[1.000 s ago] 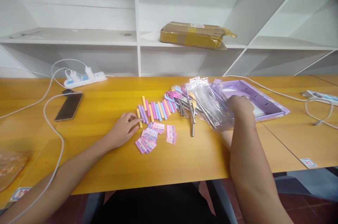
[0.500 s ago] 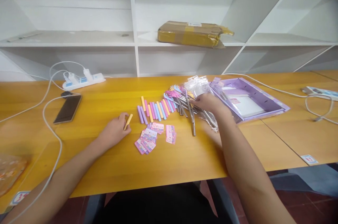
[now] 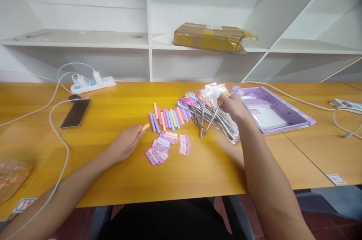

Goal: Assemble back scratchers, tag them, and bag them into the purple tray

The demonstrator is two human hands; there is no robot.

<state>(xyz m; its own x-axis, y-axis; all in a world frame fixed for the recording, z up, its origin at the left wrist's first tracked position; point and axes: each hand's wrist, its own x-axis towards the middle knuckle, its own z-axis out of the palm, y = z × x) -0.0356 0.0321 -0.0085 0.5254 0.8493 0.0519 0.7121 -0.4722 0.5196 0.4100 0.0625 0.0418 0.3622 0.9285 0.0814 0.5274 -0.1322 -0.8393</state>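
My left hand (image 3: 126, 142) is closed around a yellow handle tube (image 3: 145, 126), whose end sticks out past the fingers. My right hand (image 3: 230, 106) grips a back scratcher (image 3: 212, 120) near its yellow hand-shaped head, with the metal rod slanting down to the left. Beneath and beside it lies a pile of back scratchers (image 3: 195, 103) with steel rods and pink, blue, purple and yellow heads. A row of coloured handle tubes (image 3: 169, 120) lies between the hands. Small printed cards (image 3: 161, 145) are spread in front of the row, and a separate stack of cards (image 3: 184, 144) lies to their right.
Clear plastic bags (image 3: 214, 92) lie behind the pile. To the right stands a purple tray-like box (image 3: 283, 103). A phone (image 3: 75, 113) and a power strip (image 3: 94, 85) with white cables are on the left. On the shelf rests a taped cardboard parcel (image 3: 210, 38).
My right hand has lifted a yellow-headed back scratcher from the pile, its rod now angled down. My left hand has turned slightly, with the yellow tube pointing more to the right.
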